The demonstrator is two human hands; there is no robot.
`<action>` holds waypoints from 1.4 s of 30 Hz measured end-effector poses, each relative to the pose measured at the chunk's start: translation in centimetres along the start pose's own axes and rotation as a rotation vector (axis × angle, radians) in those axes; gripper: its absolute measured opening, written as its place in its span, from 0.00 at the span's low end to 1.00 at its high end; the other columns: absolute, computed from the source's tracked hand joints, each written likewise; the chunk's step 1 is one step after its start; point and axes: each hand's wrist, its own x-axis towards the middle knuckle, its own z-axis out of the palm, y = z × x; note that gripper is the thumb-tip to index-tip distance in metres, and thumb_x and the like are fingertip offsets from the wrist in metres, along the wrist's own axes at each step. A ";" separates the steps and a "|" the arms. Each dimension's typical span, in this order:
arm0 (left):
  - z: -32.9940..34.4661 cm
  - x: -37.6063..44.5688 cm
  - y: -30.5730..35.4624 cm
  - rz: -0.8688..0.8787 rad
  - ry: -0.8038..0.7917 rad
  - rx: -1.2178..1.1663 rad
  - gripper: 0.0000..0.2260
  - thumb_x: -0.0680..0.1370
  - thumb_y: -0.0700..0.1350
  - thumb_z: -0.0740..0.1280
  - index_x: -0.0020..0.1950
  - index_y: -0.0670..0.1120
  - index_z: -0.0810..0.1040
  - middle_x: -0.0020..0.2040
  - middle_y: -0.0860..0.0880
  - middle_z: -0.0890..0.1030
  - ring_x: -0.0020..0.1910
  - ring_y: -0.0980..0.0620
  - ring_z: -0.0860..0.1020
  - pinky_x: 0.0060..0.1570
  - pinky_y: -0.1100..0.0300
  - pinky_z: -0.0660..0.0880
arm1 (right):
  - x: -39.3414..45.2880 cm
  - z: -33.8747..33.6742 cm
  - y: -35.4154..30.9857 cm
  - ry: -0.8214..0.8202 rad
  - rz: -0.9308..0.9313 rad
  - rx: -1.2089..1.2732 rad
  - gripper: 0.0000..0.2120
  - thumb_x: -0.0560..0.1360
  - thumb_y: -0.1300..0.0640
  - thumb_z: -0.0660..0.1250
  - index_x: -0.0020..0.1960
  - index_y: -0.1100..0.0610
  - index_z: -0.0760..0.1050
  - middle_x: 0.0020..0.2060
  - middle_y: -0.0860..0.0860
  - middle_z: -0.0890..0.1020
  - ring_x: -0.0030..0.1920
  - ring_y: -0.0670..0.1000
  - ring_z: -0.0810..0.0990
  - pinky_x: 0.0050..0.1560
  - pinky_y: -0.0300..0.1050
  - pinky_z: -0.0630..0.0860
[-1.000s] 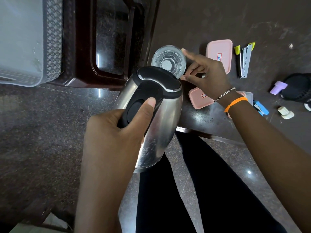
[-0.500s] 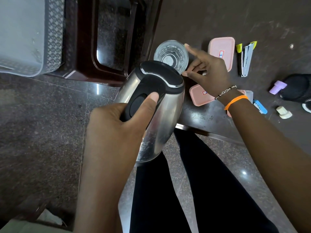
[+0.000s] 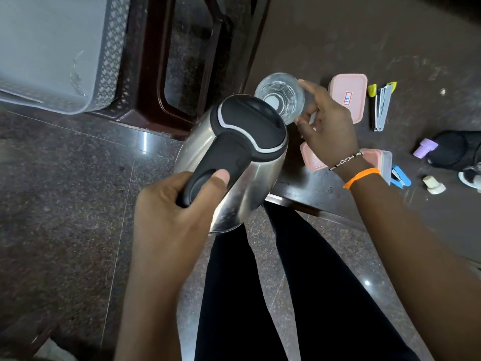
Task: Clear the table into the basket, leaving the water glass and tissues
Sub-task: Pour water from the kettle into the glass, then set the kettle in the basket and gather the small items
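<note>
Fingers [image 3: 197, 178] of the left hand [image 3: 169, 204] grip the kettle [image 3: 234, 157] handle, spout tilted far-right toward the glass [image 3: 279, 96]; the right hand [image 3: 328, 126] cups that glass on the worktop [image 3: 390, 35]. Left of the kettle sits the basket [image 3: 52, 48], nearer the left hand.

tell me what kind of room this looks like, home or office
Probably a home, though that's a guess. An electric kettle and drinking glass share a dark table with pink lunch boxes, and a grey plastic basket sits over a polished stone floor.
</note>
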 end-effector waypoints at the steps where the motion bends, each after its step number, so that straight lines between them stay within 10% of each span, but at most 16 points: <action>1: -0.5 -0.1 -0.3 0.003 0.022 -0.034 0.24 0.65 0.58 0.63 0.30 0.37 0.65 0.27 0.35 0.65 0.24 0.52 0.62 0.23 0.62 0.60 | -0.3 0.0 -0.7 0.021 -0.004 -0.004 0.24 0.71 0.62 0.66 0.66 0.52 0.68 0.33 0.51 0.75 0.28 0.40 0.68 0.38 0.38 0.67; 16: -12.2 -1.9 -0.5 0.264 0.409 -0.547 0.20 0.71 0.56 0.61 0.22 0.50 0.62 0.18 0.54 0.64 0.19 0.59 0.63 0.24 0.68 0.62 | -2.1 0.2 -19.4 -0.060 -0.279 0.338 0.15 0.73 0.69 0.62 0.51 0.51 0.75 0.35 0.39 0.76 0.36 0.35 0.75 0.41 0.25 0.70; 24: -19.1 1.6 2.4 0.429 0.561 -0.793 0.14 0.69 0.55 0.62 0.25 0.52 0.69 0.23 0.50 0.69 0.21 0.55 0.63 0.25 0.56 0.57 | 1.6 2.7 -26.0 -0.077 -0.250 0.307 0.12 0.74 0.68 0.62 0.52 0.54 0.77 0.36 0.51 0.77 0.36 0.45 0.75 0.41 0.34 0.72; 31: -21.9 8.8 2.5 0.517 0.616 -0.829 0.16 0.70 0.52 0.63 0.25 0.46 0.69 0.19 0.53 0.69 0.19 0.55 0.65 0.23 0.63 0.61 | 6.0 9.6 -27.3 0.058 -0.110 0.047 0.12 0.72 0.64 0.66 0.56 0.59 0.76 0.48 0.61 0.74 0.40 0.42 0.66 0.48 0.36 0.65; 37: -22.5 15.2 0.3 0.534 0.566 -0.804 0.17 0.71 0.48 0.64 0.23 0.46 0.65 0.18 0.55 0.68 0.18 0.56 0.63 0.22 0.66 0.60 | 8.6 13.4 -26.3 0.075 0.047 0.066 0.15 0.72 0.63 0.66 0.59 0.60 0.73 0.42 0.57 0.74 0.52 0.59 0.74 0.54 0.40 0.66; 42: -22.5 18.4 -1.6 0.533 0.527 -0.840 0.15 0.71 0.46 0.63 0.26 0.47 0.64 0.19 0.56 0.67 0.19 0.57 0.62 0.22 0.70 0.61 | 9.5 14.6 -25.8 0.093 0.103 0.180 0.15 0.73 0.62 0.66 0.59 0.59 0.70 0.35 0.57 0.72 0.41 0.65 0.78 0.52 0.62 0.77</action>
